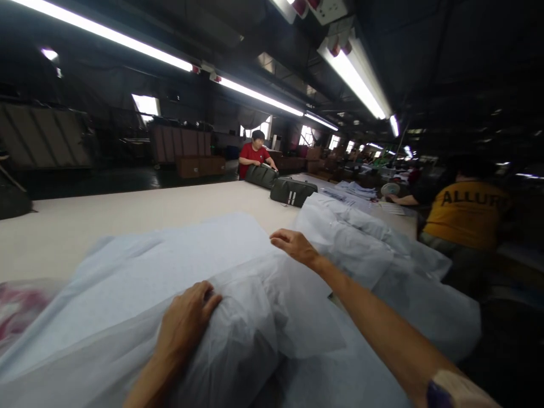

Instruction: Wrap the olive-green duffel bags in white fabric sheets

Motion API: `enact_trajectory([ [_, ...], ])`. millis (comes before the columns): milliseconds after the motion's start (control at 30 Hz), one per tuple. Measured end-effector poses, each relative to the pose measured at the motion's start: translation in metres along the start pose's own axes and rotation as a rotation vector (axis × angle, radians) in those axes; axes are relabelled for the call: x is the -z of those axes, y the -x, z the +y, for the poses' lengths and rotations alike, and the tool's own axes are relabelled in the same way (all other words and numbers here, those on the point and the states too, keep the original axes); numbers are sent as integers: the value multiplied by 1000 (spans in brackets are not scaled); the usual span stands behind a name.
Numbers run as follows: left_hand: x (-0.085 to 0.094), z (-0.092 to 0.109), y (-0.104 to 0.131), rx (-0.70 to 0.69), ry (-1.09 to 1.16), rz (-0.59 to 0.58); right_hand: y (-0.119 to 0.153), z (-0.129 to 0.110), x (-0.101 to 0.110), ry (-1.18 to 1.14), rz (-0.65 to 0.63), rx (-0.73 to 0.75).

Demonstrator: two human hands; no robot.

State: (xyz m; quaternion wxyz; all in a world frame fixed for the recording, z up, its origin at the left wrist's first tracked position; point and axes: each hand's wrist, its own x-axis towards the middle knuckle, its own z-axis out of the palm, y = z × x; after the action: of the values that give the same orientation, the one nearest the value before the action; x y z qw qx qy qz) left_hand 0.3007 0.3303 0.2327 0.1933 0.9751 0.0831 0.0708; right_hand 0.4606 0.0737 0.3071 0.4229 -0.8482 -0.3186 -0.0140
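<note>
A pale bluish-white cloth (170, 249) lies spread on the table in front of me, with a translucent white plastic sheet (250, 306) bunched over its near side. My left hand (187, 314) is closed on the upper edge of this sheet, its thumb and fingers curled together. Further forward, my right hand (295, 246) is over the cloth's right side, where the sheet's edge passes beneath it. Its fingertips are pressed together; whatever they may hold is too small to make out.
More crumpled translucent sheeting (361, 243) is heaped at the right. Dark green bags (293, 191) stand at the far side of the cream table (170, 198), by a person in red (255, 154). Another person in yellow (465, 212) is at the right. Pink-and-white wrapped material (21, 309) lies left.
</note>
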Motion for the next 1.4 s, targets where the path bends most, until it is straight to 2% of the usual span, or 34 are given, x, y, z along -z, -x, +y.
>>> enact_trajectory([
  [100, 3, -1, -4, 120, 74, -61, 69, 36, 46, -4, 234, -191],
  [167, 4, -2, -8, 151, 103, -87, 118, 67, 59, -48, 290, -380],
  [267, 3, -4, -11, 148, 120, -86, 174, 106, 54, -270, 204, -711],
  [333, 3, -5, -11, 155, 119, -77, 192, 117, 40, -498, 89, -826],
  [433, 5, -4, -9, 182, 116, -73, 194, 112, 19, -754, -14, -762],
  [500, 6, -3, -7, 194, 126, -63, 183, 101, 13, -819, 18, -688],
  [567, 7, -2, -6, 201, 149, -40, 166, 92, 13, -819, 116, -631],
  [733, 5, -8, -6, 211, 221, 12, 110, 90, 25, -549, 362, -412],
  [867, 4, -10, -6, 198, 236, 24, 75, 87, 33, -380, 502, -372],
  [933, 4, -9, -6, 204, 250, 30, 77, 73, 34, -280, 627, -314],
  [1000, 5, -7, -4, 209, 272, 34, 96, 50, 27, -142, 736, -209],
  [1033, 6, -6, -4, 209, 285, 37, 110, 39, 19, -85, 741, -162],
  [1067, 6, -5, -3, 209, 299, 41, 126, 28, 8, -63, 686, -146],
  [1100, 7, -4, -2, 208, 313, 48, 142, 20, -6, -88, 562, -166],
  [1167, 8, -3, 0, 205, 339, 66, 169, 12, -39, -227, 214, -285],
  [1233, 8, -2, 1, 193, 363, 93, 184, 14, -74, -407, -24, -395],
  [1300, 8, -1, 2, 171, 387, 122, 186, 18, -100, -531, -69, -454],
  [1400, 8, -1, 4, 141, 415, 161, 179, 22, -115, -520, 17, -473],
])
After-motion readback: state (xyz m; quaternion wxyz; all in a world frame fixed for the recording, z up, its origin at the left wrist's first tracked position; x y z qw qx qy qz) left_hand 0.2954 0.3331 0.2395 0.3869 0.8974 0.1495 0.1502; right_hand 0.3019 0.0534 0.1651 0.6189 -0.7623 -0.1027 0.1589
